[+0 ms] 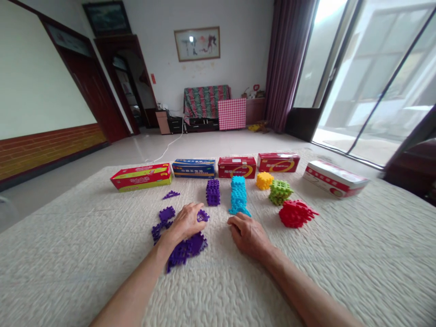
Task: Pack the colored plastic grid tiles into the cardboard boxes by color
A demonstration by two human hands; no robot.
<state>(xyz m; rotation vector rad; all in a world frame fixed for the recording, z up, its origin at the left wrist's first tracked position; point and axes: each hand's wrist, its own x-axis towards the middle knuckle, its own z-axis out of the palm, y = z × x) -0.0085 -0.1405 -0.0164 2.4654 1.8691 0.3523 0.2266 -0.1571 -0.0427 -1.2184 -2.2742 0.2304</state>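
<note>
Now the left hand (186,222) is at a purple piece (203,215) above the loose purple pile (184,252), fingers touching it; whether they grip, I can't tell. Over right, the right hand (250,234) curls just before the blue stack (238,193), its grasp hidden.

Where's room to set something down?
Free: quilted cover between left forearm and right forearm, nearer than the loose purple pieces; also right of the right forearm, nearer than the red pieces. Crowded: around the left hand, amid those purple pieces, and by the yellow block and green block.
</note>
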